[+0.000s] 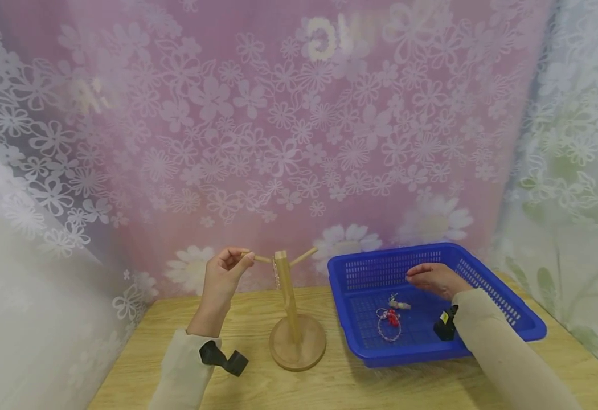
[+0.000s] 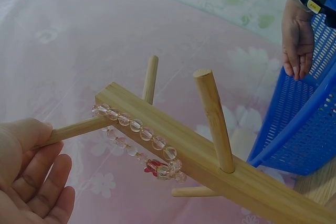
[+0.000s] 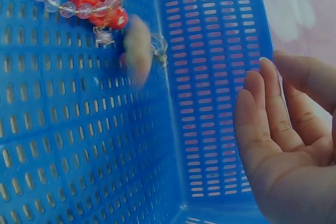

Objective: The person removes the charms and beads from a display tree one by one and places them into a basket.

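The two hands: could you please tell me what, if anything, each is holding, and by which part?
The left hand pinches a peg of the wooden stand by its outer end; the right hand holds nothing.

In the left-wrist view, the left hand [image 2: 31, 177] runs off the edge at 8 o'clock, its fingers hiding the tip of a peg [image 2: 79, 128]. The post [image 2: 184, 146] is cut off at 4 o'clock, the basket [image 2: 294, 135] at 3. In the right-wrist view, the right hand [image 3: 294, 166] is cropped at 4 o'clock, a beaded loop [image 3: 52, 4] at 11; a pale charm [image 3: 137, 51], also toward 11, is too blurred to identify. From the head, the bracelet [image 1: 277, 276] is too small to count its beads, the sleeves [image 1: 514, 359] leave at 7 and 4 o'clock, and lettering [image 1: 322, 39] at 12 is too washed-out to read.
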Demonstrator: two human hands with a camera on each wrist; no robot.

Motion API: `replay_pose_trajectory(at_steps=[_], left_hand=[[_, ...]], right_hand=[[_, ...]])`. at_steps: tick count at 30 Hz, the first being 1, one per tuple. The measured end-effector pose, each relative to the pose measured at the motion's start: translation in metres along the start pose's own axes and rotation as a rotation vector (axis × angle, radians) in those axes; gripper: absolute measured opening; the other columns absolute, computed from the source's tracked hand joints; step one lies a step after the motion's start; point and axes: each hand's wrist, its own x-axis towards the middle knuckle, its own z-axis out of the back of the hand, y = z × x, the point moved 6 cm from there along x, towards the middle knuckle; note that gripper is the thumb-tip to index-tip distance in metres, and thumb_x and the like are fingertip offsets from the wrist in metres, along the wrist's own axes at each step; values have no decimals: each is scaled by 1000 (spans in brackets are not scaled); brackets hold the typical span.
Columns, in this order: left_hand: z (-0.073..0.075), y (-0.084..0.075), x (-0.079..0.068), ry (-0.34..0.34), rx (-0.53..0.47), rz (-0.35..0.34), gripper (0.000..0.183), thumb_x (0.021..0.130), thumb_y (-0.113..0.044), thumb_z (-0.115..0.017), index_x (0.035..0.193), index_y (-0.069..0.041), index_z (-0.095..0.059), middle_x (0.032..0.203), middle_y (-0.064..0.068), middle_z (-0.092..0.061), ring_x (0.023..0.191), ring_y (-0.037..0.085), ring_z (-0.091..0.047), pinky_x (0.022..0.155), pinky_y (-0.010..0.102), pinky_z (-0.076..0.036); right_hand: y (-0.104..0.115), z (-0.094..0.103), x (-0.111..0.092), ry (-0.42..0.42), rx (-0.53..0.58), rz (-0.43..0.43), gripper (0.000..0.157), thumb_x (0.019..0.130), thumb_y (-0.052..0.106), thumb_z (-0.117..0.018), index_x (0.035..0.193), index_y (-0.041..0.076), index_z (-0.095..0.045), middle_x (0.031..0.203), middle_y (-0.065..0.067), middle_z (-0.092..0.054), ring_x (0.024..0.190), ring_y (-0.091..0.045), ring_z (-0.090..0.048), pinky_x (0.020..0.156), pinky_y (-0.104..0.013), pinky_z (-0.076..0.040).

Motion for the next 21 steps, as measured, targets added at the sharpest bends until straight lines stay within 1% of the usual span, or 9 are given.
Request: replay_pose_trajectory(at_steps=[2, 5, 8, 9, 10, 12, 17, 19, 21], left_hand=[[1, 0, 0, -8, 0, -4, 17, 87, -4, -67, 94, 8, -58, 78, -3, -63, 75, 13, -62, 78, 25, -52], [1, 0, 0, -19, 9, -9, 15, 87, -2, -66, 94, 8, -58, 77, -4, -63, 74, 13, -62, 77, 24, -52], [0, 0, 0, -27, 21, -15, 14, 87, -2, -66, 94, 7, -57, 76, -4, -63, 74, 12, -61, 76, 23, -52], [0, 0, -1, -31, 26, -19, 14, 87, -2, -66, 94, 8, -57, 76, -4, -63, 74, 12, -61, 76, 23, -52], [-1, 0, -1, -36, 27, -24, 14, 87, -2, -66, 94, 8, -57, 77, -4, -62, 74, 12, -61, 75, 23, -52], [-1, -1, -2, -42, 24, -35, 16, 87, -2, -66, 94, 9, -57, 77, -3, -62, 74, 13, -61, 75, 22, -52], [-2, -3, -5, -72, 27, -62, 16, 86, -1, -66, 93, 10, -58, 76, -4, -62, 73, 13, -62, 74, 23, -53], [-2, -4, -7, -89, 36, -65, 15, 86, -1, -67, 92, 9, -58, 76, -4, -62, 72, 12, -62, 72, 23, -53], [-2, -5, -8, -99, 51, -73, 14, 85, -2, -68, 92, 8, -59, 76, -4, -62, 71, 10, -60, 71, 21, -53]], right_hand=[[1, -1, -1, 0, -5, 7, 34, 93, 15, -60, 115, -11, -54, 115, -16, -60, 112, -31, -56, 101, -53, -37], [4, -4, -1, 6, 1, 16, 34, 93, 15, -60, 114, -11, -54, 118, -20, -58, 113, -31, -55, 101, -51, -38], [7, -5, -2, 7, 28, 18, 32, 93, 15, -60, 114, -9, -55, 120, -18, -58, 117, -33, -53, 102, -49, -39], [8, -6, -2, 11, 32, 21, 33, 94, 15, -60, 116, -9, -55, 119, -17, -58, 117, -32, -53, 102, -48, -39], [9, -7, -2, 20, 43, 24, 35, 94, 15, -59, 118, -10, -53, 122, -18, -57, 119, -33, -52, 103, -49, -38], [13, -9, -3, 32, 66, 25, 37, 94, 16, -59, 120, -9, -52, 119, -13, -59, 116, -27, -55, 102, -45, -40], [25, -14, -6, 49, 100, 29, 39, 94, 17, -60, 121, -9, -50, 121, -19, -55, 106, -13, -58, 95, -34, -47], [29, -16, -7, 49, 103, 29, 38, 93, 17, -61, 119, -8, -51, 126, -25, -50, 106, -14, -58, 94, -33, -47], [34, -17, -8, 48, 105, 29, 35, 93, 17, -61, 118, -6, -52, 126, -24, -50, 104, -12, -58, 95, -35, -47]])
